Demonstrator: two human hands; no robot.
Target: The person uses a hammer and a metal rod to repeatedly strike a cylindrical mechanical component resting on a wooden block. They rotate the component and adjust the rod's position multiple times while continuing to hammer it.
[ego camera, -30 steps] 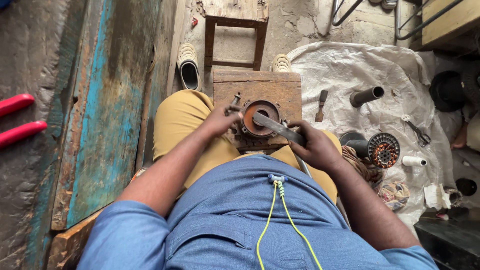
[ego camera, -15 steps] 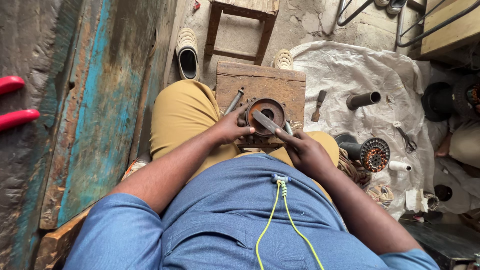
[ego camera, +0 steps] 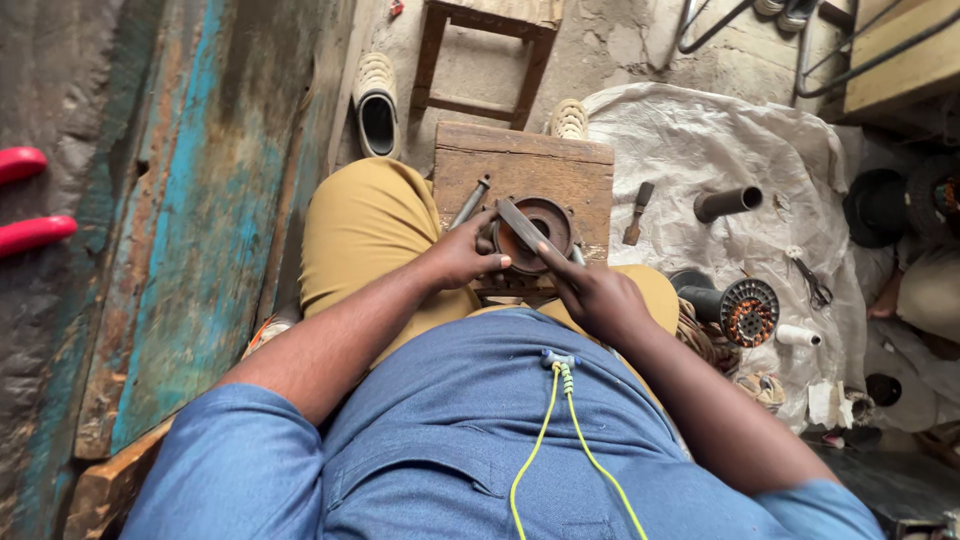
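Note:
A round rusty metal motor part (ego camera: 538, 232) lies on a small wooden block (ego camera: 524, 170) in front of my knees. My left hand (ego camera: 462, 255) grips the part's left rim. My right hand (ego camera: 592, 296) holds a flat grey metal bar (ego camera: 522, 226) that slants across the part's opening. A thin metal rod (ego camera: 470, 202) lies on the block just left of the part.
A wooden stool (ego camera: 482, 60) and two shoes (ego camera: 377, 96) stand beyond the block. On a white sheet (ego camera: 700, 150) to the right lie a chisel (ego camera: 637, 211), a pipe (ego camera: 727, 203), scissors (ego camera: 810, 281) and a wound motor stator (ego camera: 745, 310). A worn blue-painted board (ego camera: 190, 240) runs along the left.
The view has tilted slightly. My left hand has shifted closer onto the part's rim, and the bar in my right hand has swung a little across the opening.

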